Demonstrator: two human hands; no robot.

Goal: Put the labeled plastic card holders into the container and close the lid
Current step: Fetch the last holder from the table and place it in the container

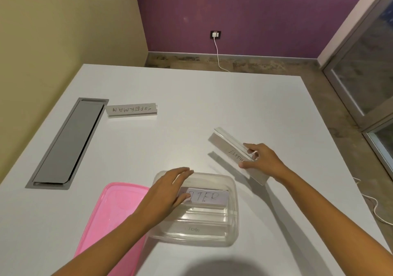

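A clear plastic container point(232, 210) stands open near the table's front edge. Inside it lies a card holder point(209, 197) with handwritten letters, and my left hand point(170, 193) pinches that holder's left end with the fingers over the container's rim. A second holder lies lower in the container point(197, 229). My right hand point(262, 161) grips another labeled card holder point(228, 146) and holds it tilted above the table, right of the container. A further holder reading SUPERMAN point(131, 110) stands at the back left. The pink lid point(110, 214) lies flat left of the container.
A grey cable hatch point(68, 144) is set into the white table point(212, 97) on the left. Beyond the table's far edge a white cable point(219, 57) runs down from a wall socket. A glass door stands to the right.
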